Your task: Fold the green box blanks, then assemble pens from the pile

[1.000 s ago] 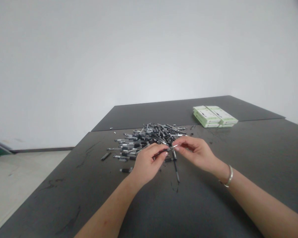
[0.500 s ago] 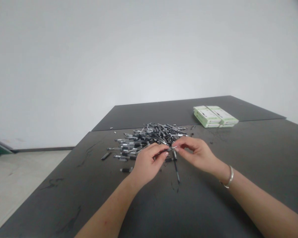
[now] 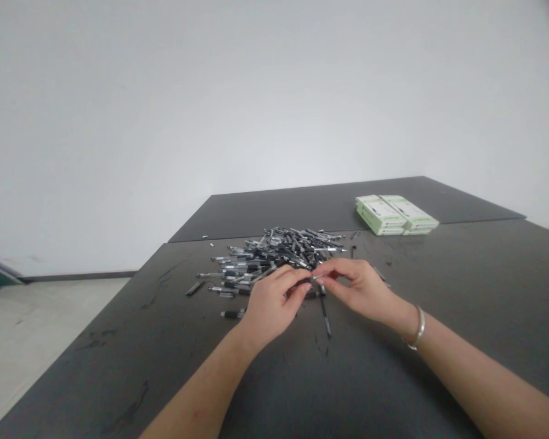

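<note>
A dark pen (image 3: 307,280) is pinched between the thumb and fingers of my left hand (image 3: 271,305), mostly hidden by them. My right hand (image 3: 359,291), with a silver bangle on its wrist, closes its thumb and fingertips on the pen's pale, slim end; the exact part is too small to make out. The fingertips of both hands almost meet. Just beyond them lies a loose heap of black and clear pens (image 3: 283,247). Below the fingertips, one dark pen (image 3: 326,317) lies apart on the table, pointing toward me.
Green and white boxes (image 3: 396,214) are stacked at the back right of the dark table (image 3: 256,213). A short black piece (image 3: 194,288) lies left of the heap. Partly behind my right hand is another slim piece (image 3: 382,277). A pale wall rises behind.
My right hand has shifted slightly left, bringing its fingertips closer to my left hand. A slim piece behind the right hand now shows. My left hand stays nearly still.
</note>
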Demonstrator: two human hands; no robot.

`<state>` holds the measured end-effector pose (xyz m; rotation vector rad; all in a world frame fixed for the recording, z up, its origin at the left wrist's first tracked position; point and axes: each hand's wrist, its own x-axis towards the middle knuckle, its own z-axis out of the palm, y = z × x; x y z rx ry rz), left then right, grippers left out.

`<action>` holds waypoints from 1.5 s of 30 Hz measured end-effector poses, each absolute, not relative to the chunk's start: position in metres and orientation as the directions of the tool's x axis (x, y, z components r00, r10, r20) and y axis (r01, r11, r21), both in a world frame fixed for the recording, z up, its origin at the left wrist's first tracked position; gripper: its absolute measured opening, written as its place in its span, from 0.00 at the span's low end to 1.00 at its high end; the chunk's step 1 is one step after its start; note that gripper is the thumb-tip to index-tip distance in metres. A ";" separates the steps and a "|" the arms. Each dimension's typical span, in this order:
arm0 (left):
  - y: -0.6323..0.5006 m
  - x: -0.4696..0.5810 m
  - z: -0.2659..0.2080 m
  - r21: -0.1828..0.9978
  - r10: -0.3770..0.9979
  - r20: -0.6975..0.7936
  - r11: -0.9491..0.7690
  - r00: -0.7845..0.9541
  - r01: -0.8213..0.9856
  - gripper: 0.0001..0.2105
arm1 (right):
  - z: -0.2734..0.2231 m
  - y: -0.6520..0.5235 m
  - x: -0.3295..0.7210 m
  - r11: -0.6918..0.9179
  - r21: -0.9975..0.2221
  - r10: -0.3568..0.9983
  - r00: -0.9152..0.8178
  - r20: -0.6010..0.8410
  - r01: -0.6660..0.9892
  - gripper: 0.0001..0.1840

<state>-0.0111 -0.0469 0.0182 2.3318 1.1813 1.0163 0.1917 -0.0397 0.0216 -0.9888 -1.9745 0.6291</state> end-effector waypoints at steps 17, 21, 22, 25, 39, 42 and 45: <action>-0.048 -0.011 0.016 0.523 0.787 0.458 -0.615 0.413 0.590 0.10 | 0.023 -0.042 0.193 0.606 -0.653 0.791 -0.432 0.434 0.454 0.09; -0.047 -0.012 0.016 0.519 0.791 0.461 -0.609 0.403 0.601 0.10 | 0.022 -0.041 0.193 0.616 -0.678 0.783 -0.402 0.474 0.401 0.08; -0.047 -0.012 0.017 0.515 0.791 0.458 -0.608 0.406 0.604 0.10 | 0.022 -0.041 0.193 0.618 -0.667 0.783 -0.405 0.472 0.417 0.07; -0.048 -0.012 0.017 0.505 0.790 0.455 -0.609 0.412 0.611 0.09 | 0.023 -0.041 0.192 0.604 -0.637 0.795 -0.414 0.442 0.480 0.09; -0.046 -0.013 0.014 0.483 0.770 0.478 -0.633 0.423 0.605 0.09 | 0.025 -0.042 0.194 0.626 -0.592 0.778 -0.460 0.429 0.508 0.07; -0.045 -0.014 0.013 0.457 0.760 0.484 -0.642 0.433 0.615 0.09 | 0.024 -0.043 0.193 0.623 -0.567 0.781 -0.466 0.415 0.539 0.08; -0.044 -0.014 0.011 0.422 0.747 0.501 -0.652 0.437 0.630 0.10 | 0.022 -0.043 0.191 0.625 -0.553 0.780 -0.473 0.410 0.551 0.08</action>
